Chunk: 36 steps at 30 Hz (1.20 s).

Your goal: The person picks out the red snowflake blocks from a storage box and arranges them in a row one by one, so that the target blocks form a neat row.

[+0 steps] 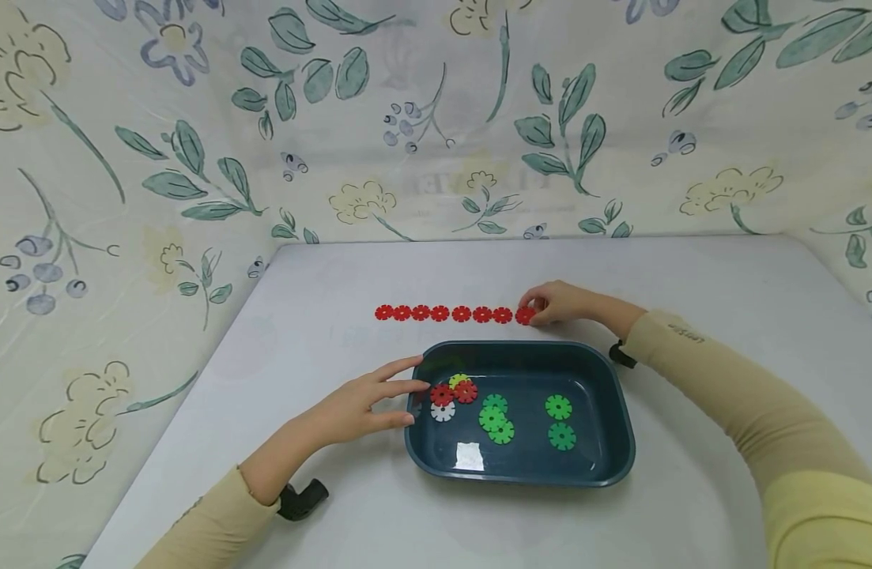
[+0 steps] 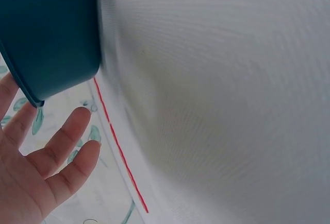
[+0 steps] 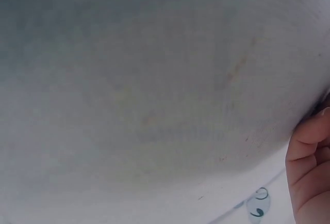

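Note:
A row of several red notched plastic discs (image 1: 440, 314) runs along the white table behind a dark teal basin. At the row's right end my right hand (image 1: 567, 303) pinches one red disc (image 1: 525, 316), a small gap from its neighbour. In the right wrist view only curled fingers (image 3: 308, 159) show at the edge; the disc is hidden there. My left hand (image 1: 350, 407) has its fingers spread, with fingertips touching the left rim of the basin (image 1: 521, 479). The left wrist view shows this hand (image 2: 46, 167) beside the basin's outer wall (image 2: 56, 33).
Inside the basin lie red discs (image 1: 466, 391), a white disc (image 1: 443, 412), a yellow disc (image 1: 459, 381) and several green discs (image 1: 559, 407). A floral cloth (image 1: 436, 158) hangs behind the table (image 1: 322, 292) and at its sides.

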{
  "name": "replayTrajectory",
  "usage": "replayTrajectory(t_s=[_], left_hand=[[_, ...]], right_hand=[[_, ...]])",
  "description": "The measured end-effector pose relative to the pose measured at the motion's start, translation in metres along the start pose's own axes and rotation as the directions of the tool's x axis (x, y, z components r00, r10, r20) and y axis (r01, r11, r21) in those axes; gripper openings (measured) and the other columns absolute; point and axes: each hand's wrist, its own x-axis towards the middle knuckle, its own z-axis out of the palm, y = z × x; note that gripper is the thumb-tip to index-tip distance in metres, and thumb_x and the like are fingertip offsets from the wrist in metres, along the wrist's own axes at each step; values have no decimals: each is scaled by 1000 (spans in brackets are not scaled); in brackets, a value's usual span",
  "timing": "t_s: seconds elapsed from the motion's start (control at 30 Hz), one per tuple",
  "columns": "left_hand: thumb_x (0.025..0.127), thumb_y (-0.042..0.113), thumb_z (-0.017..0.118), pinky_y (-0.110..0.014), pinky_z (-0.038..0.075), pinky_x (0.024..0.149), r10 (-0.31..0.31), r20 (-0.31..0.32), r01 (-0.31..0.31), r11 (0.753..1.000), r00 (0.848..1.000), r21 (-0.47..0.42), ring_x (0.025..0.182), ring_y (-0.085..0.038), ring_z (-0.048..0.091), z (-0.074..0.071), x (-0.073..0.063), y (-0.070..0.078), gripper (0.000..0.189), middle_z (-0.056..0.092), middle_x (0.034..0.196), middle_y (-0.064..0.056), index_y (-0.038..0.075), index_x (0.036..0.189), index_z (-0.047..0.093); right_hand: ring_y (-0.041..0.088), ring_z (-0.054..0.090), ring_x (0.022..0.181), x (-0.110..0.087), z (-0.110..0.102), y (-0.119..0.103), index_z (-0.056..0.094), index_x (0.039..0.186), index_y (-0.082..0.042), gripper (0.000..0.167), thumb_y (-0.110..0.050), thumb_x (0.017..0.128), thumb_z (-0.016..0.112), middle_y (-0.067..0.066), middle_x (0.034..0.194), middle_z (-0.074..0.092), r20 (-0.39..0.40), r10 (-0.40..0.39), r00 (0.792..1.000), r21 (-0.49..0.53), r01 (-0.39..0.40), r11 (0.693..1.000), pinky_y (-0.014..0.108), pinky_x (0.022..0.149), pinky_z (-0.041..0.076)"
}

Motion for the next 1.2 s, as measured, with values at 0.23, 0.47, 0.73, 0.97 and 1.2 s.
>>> replayTrajectory(t_s=[0.23, 0.47, 0.73, 0.97, 1.2], left_hand=[[85, 36, 61, -50, 44, 89, -6, -4, 6, 1000, 1000, -4, 130, -30, 36, 0, -1, 1, 47, 27, 149, -1, 23, 130, 53], [85, 36, 62, -51, 44, 90, -3, -7, 3, 1000, 1000, -2, 130, -29, 35, 0, -2, 1, 47, 27, 149, -1, 23, 130, 53], [86, 36, 61, -50, 45, 89, 8, -5, -8, 1000, 1000, -1, 130, -30, 35, 1, 0, -1, 47, 27, 149, -2, 22, 130, 53], [86, 38, 60, -50, 45, 89, 12, -9, -12, 1000, 1000, 2, 129, -29, 36, 1, -1, -2, 47, 27, 149, -2, 23, 130, 53], [86, 37, 61, -50, 44, 89, 12, -11, -12, 1000, 1000, 2, 130, -29, 36, 1, -1, -1, 47, 27, 149, -2, 23, 130, 53]], right_hand=[[18, 49, 71, 2, 2, 0, 59, 114, -4, 32, -12, 83, 63, 6, 80, 55, 4, -6, 1000, -8, 6, 1000, 23, 62, 44], [18, 48, 72, 3, 2, 2, 59, 114, -6, 32, -13, 84, 63, 7, 82, 55, 9, 14, 1000, -3, -14, 1000, 23, 63, 44], [17, 49, 70, 3, 1, 1, 58, 114, -5, 32, -13, 84, 64, 7, 81, 55, 7, 22, 1000, 6, -22, 1000, 23, 62, 44], [17, 49, 68, 5, 1, 0, 58, 114, -4, 32, -13, 84, 64, 7, 79, 55, 14, 29, 999, 17, -29, 999, 22, 61, 44], [18, 51, 70, 1, -4, 2, 54, 119, -5, 38, -17, 85, 63, 10, 89, 56, 29, 57, 998, 43, -58, 997, 24, 65, 46]])
